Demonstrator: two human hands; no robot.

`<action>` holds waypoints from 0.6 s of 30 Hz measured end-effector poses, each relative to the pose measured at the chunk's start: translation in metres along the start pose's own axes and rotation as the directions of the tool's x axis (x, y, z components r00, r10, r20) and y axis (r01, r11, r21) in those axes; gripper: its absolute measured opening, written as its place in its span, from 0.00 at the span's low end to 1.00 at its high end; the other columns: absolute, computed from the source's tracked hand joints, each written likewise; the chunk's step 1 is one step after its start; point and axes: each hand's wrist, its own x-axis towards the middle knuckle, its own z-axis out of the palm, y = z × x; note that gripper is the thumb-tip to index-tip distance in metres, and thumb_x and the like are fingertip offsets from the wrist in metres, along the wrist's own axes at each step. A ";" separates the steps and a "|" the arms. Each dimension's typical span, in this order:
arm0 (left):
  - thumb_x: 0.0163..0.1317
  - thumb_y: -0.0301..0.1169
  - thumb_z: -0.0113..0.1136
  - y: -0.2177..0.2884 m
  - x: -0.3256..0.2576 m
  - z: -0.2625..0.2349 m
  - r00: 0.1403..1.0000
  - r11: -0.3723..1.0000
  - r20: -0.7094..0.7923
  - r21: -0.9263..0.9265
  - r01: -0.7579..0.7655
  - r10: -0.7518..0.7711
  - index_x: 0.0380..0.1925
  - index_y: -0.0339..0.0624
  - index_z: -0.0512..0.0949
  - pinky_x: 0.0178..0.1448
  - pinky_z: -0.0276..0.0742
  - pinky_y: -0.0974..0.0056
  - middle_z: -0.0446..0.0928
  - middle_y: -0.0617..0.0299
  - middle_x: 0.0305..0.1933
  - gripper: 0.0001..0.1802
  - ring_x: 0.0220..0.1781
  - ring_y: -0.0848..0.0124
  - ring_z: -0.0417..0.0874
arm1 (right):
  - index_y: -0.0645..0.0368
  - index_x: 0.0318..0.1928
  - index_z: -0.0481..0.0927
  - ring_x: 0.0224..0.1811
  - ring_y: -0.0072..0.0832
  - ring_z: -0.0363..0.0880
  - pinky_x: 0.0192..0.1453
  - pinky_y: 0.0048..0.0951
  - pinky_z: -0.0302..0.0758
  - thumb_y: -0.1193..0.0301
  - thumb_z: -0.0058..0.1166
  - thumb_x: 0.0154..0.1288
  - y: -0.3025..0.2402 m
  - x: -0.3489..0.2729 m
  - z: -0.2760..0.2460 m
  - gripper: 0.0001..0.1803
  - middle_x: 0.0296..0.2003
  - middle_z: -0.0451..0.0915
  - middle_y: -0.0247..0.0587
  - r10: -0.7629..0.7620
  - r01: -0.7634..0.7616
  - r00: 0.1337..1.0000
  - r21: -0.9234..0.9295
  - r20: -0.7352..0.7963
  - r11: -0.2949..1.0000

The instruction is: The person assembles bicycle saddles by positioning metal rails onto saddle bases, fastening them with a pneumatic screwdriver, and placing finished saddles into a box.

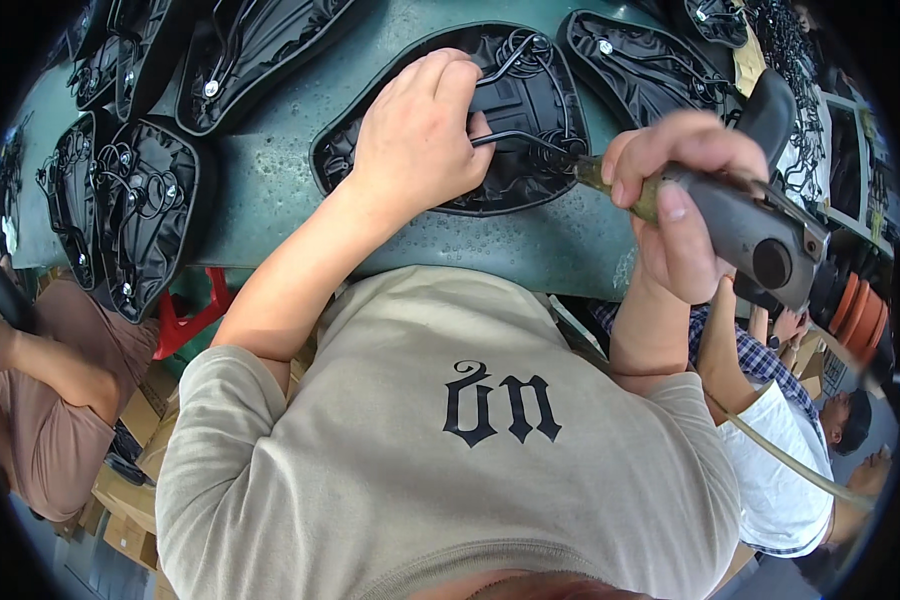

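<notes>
Green worktable [260,180] is bearing an upturned seat [515,100] | left hand [420,125] is grasping its wire frame [515,135] | right hand [680,190] is gripping a power tool [750,225] | seemingly fastening; next move is requiring steady alignment

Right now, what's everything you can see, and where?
Seat: one, black, top centre
Other seats: several, black, left and right
Table: one, green, across the top
Tool: one, grey, right of seat
Hose: one, pale yellow, lower right
Red thing: one, red, left below table
Boxes: several, brown, lower left
People: at least two, brown and white tops, either side
Shirt: one, beige, bottom centre
Left hand: one, bare, over the seat
Right hand: one, bare, around the tool
</notes>
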 end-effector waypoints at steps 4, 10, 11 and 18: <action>0.49 0.28 0.69 0.006 0.006 -0.010 0.999 1.000 0.038 -0.007 0.018 -0.018 0.48 0.34 0.77 0.64 0.79 0.53 0.78 0.47 0.57 0.24 0.60 0.49 0.81 | 0.62 0.64 0.67 0.31 0.34 0.80 0.37 0.40 0.80 0.77 0.55 0.69 -0.041 0.002 -0.013 0.25 0.48 0.75 0.59 -0.172 0.178 0.977 -0.038 0.125 0.983; 0.46 0.35 0.77 -0.011 -0.008 -0.036 0.996 0.999 0.087 0.040 -0.016 0.012 0.33 0.42 0.76 0.73 0.69 0.41 0.79 0.50 0.59 0.19 0.70 0.43 0.74 | 0.63 0.63 0.68 0.30 0.33 0.77 0.39 0.44 0.78 0.76 0.53 0.69 -0.038 -0.034 -0.041 0.23 0.48 0.73 0.60 -0.147 0.108 0.975 -0.228 -0.164 0.968; 0.46 0.37 0.77 -0.017 -0.017 -0.049 0.996 0.998 0.084 0.050 0.025 -0.029 0.33 0.41 0.77 0.74 0.67 0.41 0.79 0.51 0.58 0.20 0.71 0.45 0.73 | 0.65 0.61 0.68 0.29 0.33 0.77 0.38 0.43 0.78 0.78 0.52 0.68 -0.015 -0.038 -0.046 0.22 0.47 0.73 0.60 -0.097 0.066 0.977 -0.165 -0.189 0.984; 0.52 0.36 0.80 -0.046 0.017 -0.218 0.841 0.953 -0.461 -0.038 0.299 -0.282 0.29 0.42 0.76 0.63 0.78 0.54 0.84 0.54 0.49 0.18 0.58 0.56 0.83 | 0.69 0.54 0.70 0.28 0.29 0.77 0.35 0.32 0.79 0.83 0.53 0.67 0.026 -0.055 -0.053 0.16 0.42 0.77 0.55 0.037 -0.086 0.922 -0.111 -0.385 0.990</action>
